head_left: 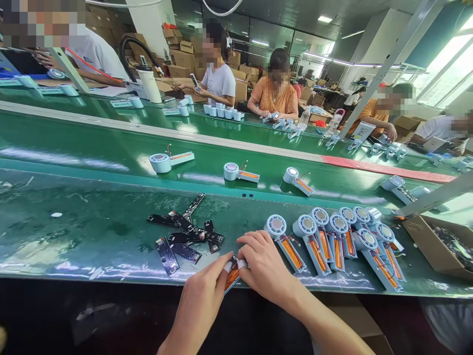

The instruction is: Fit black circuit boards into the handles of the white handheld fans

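Both my hands meet at the bench's front edge around a partly built handheld fan [232, 279]. Its orange-filled handle shows between them, while the rest is hidden under my fingers. My left hand [207, 286] is closed on the handle from the left, the thumb near its upper end. From the right, my right hand [263, 264] pinches that same end, the other fingers arched above the bench. White coverings show at the fingertips. Black circuit boards [188, 231] lie loosely piled to the left. Several light blue fans [306, 226] with open handles and thin wires lie to the right.
A cardboard box [424, 246] of small dark parts stands at the right by a slanted metal post [439, 197]. Behind the bench, a green conveyor [199, 190] carries spaced-out fans [231, 171]. Several people sit along the far side, among white fan parts and a white bottle [150, 84].
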The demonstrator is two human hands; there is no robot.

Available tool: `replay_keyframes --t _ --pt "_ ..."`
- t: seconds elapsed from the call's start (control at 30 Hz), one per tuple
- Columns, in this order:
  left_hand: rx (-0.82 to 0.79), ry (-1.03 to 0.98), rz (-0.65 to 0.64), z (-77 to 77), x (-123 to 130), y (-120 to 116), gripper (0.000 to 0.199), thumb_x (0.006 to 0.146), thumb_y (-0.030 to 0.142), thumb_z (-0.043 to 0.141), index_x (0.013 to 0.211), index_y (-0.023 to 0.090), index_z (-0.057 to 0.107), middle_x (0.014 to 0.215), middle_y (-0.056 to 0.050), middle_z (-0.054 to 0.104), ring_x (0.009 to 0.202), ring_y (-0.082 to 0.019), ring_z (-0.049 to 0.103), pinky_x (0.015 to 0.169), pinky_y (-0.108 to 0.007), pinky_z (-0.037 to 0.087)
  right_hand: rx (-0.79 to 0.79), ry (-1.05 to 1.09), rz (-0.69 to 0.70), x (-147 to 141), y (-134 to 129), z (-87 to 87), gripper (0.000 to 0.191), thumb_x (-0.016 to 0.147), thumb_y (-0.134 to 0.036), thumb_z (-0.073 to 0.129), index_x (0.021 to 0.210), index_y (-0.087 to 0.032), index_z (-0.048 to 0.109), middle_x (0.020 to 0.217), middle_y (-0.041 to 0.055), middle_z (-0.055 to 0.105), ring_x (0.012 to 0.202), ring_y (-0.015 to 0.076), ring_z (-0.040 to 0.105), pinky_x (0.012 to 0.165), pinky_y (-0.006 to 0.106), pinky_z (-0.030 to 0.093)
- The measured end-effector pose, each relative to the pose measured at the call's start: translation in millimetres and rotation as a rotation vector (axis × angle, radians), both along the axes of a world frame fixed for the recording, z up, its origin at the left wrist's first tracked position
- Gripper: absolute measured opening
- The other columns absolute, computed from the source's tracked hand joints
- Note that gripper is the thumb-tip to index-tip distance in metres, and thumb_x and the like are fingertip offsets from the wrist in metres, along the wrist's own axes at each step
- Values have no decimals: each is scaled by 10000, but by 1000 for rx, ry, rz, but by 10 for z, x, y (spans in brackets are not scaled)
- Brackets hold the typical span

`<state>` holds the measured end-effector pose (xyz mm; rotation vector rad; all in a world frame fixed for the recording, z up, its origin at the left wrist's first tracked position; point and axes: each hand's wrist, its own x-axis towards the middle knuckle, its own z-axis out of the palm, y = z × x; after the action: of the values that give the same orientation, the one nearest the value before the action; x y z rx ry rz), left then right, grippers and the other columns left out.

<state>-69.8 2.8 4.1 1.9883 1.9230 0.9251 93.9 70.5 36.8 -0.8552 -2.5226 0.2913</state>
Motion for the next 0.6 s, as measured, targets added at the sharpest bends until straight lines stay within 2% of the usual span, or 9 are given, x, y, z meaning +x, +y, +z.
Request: replay_keyframes --t 0.27,0.4,0.6 --pt "160 133 -11 19 40 -24 390 991 215 374 1073 149 749 931 -99 826 712 -248 794 562 -288 589 37 5 -63 -33 -47 -44 102 823 -79 639 858 -175 646 1133 121 705 1107 271 586 987 432 451" --pt "211 215 -32 31 83 -55 402 1002 177 345 1113 127 728 979 -109 820 781 -245 796 623 -292 609 66 9 -89 -48 -70 -66 76 823 -85 648 846 -156 657 1134 130 710 1100 283 590 988 445 458" --pt "246 307 -45 50 146 -78 425 998 142 315 1133 79 713 983 -140 812 774 -255 794 653 -320 628 96 16 -119 -55 -131 -80 79 858 -83 623 878 -152 657 1155 126 703 1122 280 582 1052 478 424"
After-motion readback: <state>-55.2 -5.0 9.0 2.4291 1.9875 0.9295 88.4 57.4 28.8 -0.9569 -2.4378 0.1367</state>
